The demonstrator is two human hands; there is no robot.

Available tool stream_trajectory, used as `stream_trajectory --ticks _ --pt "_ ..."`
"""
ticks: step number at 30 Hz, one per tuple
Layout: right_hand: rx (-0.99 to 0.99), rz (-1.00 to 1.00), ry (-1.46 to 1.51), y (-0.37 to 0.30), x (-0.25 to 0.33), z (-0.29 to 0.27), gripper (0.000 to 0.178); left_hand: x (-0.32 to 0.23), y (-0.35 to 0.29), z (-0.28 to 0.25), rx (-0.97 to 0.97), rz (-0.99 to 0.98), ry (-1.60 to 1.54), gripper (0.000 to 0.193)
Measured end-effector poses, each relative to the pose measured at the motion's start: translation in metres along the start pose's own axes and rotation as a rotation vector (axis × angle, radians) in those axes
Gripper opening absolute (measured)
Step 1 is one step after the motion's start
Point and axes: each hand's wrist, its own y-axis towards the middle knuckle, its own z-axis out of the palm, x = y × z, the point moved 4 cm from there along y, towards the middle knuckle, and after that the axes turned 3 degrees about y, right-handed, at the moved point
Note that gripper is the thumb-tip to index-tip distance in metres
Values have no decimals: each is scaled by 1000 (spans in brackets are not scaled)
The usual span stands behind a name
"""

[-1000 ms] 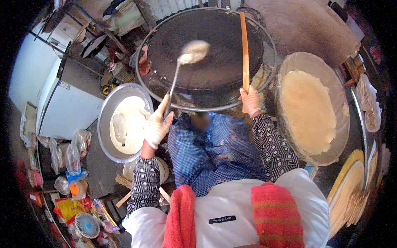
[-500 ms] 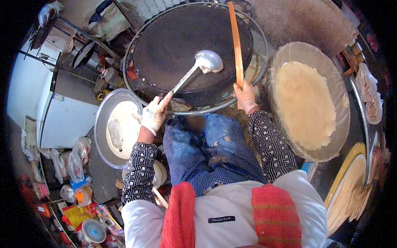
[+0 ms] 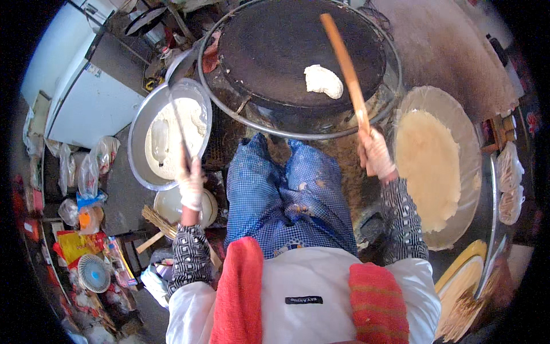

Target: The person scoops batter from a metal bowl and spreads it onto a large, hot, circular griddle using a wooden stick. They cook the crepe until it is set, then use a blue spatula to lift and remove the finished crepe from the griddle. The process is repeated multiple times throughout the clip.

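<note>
My left hand (image 3: 192, 186), gloved, is closed round the handle of a metal ladle (image 3: 179, 126), blurred by motion. The ladle reaches over a metal basin (image 3: 135, 150) of pale batter (image 3: 186, 123), and a clear oval piece (image 3: 160, 142) lies in that batter. In my right hand (image 3: 376, 153), also gloved, is the lower end of a long flat wooden stick (image 3: 345, 63). It slants up over the right side of a large round dark griddle (image 3: 269, 51). A white blob of batter (image 3: 323, 81) sits on the griddle's near part, left of the stick.
On the right stands a plastic-lined round container (image 3: 470, 183) with a thin tan flatbread (image 3: 429, 166) in it. Stacked folded sheets (image 3: 464, 298) lie at the lower right. A whisk broom (image 3: 157, 221) and a pale bucket (image 3: 209, 209) are below the basin. A small fan (image 3: 94, 273) stands lower left.
My left hand has swung the ladle from over the griddle left to the basin, leaving a blob of batter behind. My right hand's stick has tilted, and the whole view has shifted.
</note>
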Motion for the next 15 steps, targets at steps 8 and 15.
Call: stream_trajectory --ticks 8,15 --pt "-79 -615 -1352 0 -60 4 32 264 -65 -141 135 -534 822 63" --pt "-240 164 -713 -10 10 45 26 104 -12 -47 155 18 1271 65"
